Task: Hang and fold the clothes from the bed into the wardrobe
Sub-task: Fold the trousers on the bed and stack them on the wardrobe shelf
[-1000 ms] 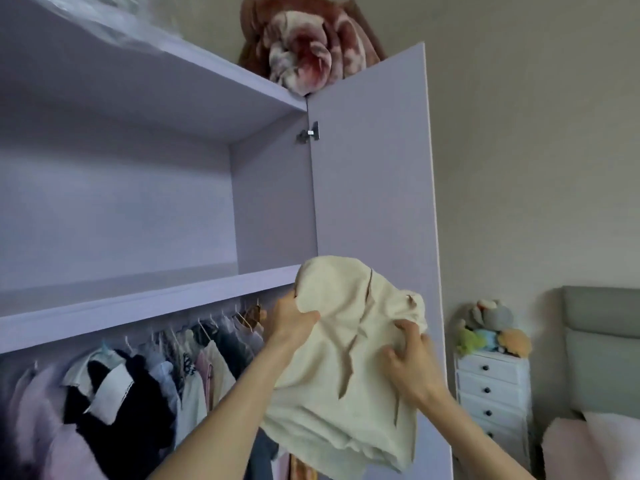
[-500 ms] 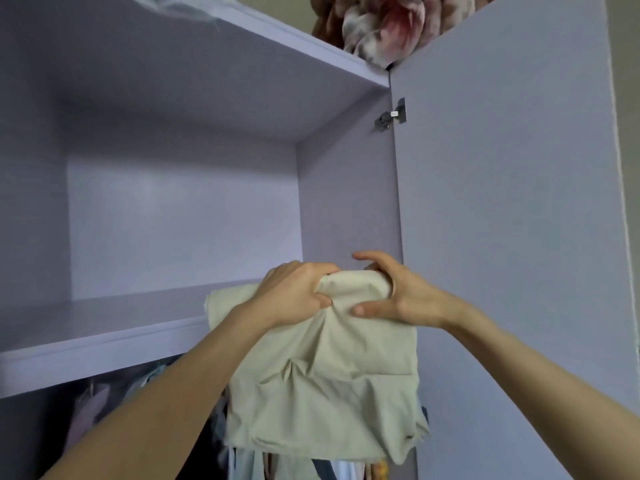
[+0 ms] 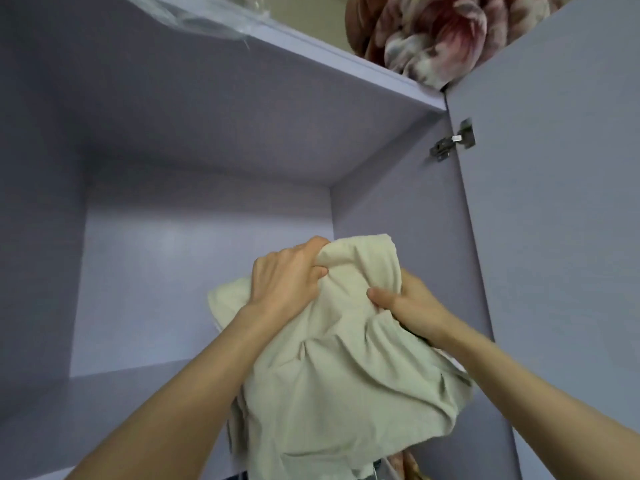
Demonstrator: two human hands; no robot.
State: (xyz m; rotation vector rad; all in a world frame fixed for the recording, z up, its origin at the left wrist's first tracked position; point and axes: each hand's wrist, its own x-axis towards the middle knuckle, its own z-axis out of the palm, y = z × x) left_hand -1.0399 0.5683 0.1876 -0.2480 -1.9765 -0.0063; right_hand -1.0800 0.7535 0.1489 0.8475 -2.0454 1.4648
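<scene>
Head view, looking up into wardrobe (image 3: 207,140). Cream garment (image 3: 339,382) held in front of upper shelf (image 3: 114,403), toward right side of compartment, just beside right inner wall. Top edge of bundle raised above shelf level; bulk hung down below front lip of shelf, near side. Long axis roughly vertical, leaning slightly right at bottom.

Left hand (image 3: 287,278) closed over top left of bundle, fingers curled into cloth, knuckles up. Right hand (image 3: 408,303) clamped on right side of bundle, thumb pressed across front, remaining fingers hidden behind fabric. Both hands at top of bundle, near each other, left slightly higher and farther in. Shelf surface lay far and left of grip, hence next move judged as a push forward and slightly left, then lowering onto board. Contact between garment and shelf not determinable: lower part covered front lip.

Garment: pale cream, soft woven cloth, loosely folded in several layers, heavily creased, one corner projected left behind left wrist. Fold judged loose and liable to open if released early.

Rolled floral blanket (image 3: 433,32) on wardrobe top, far right. Open door (image 3: 554,237) at right, hinge (image 3: 453,140) at its upper inner edge.
</scene>
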